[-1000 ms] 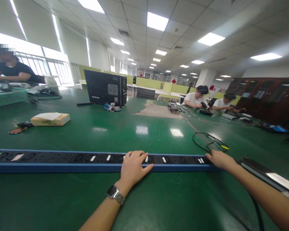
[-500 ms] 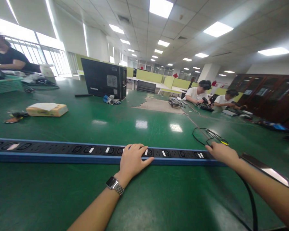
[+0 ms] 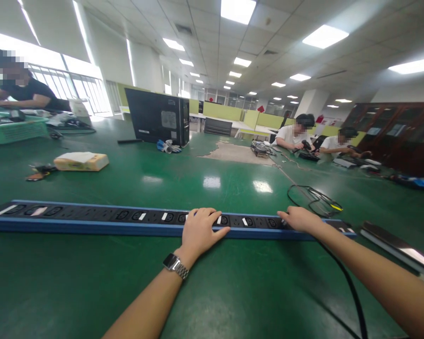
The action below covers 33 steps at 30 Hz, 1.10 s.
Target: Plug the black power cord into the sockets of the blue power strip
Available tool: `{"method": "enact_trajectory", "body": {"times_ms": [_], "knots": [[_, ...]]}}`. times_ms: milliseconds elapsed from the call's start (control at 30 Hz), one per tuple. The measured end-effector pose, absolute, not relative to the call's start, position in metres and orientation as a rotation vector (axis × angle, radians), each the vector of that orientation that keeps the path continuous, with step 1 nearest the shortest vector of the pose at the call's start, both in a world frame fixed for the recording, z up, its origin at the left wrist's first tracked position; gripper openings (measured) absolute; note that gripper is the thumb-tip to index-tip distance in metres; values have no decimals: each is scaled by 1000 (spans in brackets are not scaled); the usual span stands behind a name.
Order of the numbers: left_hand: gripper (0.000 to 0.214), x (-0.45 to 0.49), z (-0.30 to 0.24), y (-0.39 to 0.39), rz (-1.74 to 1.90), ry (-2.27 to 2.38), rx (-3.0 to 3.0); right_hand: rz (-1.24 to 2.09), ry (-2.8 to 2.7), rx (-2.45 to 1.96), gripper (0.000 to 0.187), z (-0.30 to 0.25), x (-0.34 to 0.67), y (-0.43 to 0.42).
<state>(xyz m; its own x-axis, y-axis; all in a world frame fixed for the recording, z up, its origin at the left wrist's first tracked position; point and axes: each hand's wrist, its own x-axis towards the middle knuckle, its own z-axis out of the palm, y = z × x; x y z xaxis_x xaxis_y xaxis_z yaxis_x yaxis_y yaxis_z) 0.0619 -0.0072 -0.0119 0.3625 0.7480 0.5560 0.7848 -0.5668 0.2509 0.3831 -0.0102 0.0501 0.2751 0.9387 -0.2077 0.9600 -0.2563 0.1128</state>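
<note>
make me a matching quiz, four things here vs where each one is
Things:
1 left hand
2 right hand
3 computer tower
4 yellow box

Places:
a standing far back on the table
b resting on the power strip near its right end
c lying at left, beyond the strip
d flat on the strip's middle

Pairs: 1-d, 2-b, 3-a, 4-c

One view only, worn on the person's head. It faces forward and slightly down across the green bench point(image 3: 92, 292). The fingers point(image 3: 207, 215) lie near the lens, at mid-height of the frame. Beyond the fingers the view runs far down the hall, ceiling included.
</note>
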Motion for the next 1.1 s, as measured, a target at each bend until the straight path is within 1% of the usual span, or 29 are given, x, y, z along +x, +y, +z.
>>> {"method": "enact_trajectory", "body": {"times_ms": [200,1100], "knots": [[43,62,-13,-7,-998,-1435,-2561,-77,1721,2320,54,54,367,-10],[41,61,-12,-7,-1030,-1421,-2573,-58,1701,2430,56,44,367,-16]]}}
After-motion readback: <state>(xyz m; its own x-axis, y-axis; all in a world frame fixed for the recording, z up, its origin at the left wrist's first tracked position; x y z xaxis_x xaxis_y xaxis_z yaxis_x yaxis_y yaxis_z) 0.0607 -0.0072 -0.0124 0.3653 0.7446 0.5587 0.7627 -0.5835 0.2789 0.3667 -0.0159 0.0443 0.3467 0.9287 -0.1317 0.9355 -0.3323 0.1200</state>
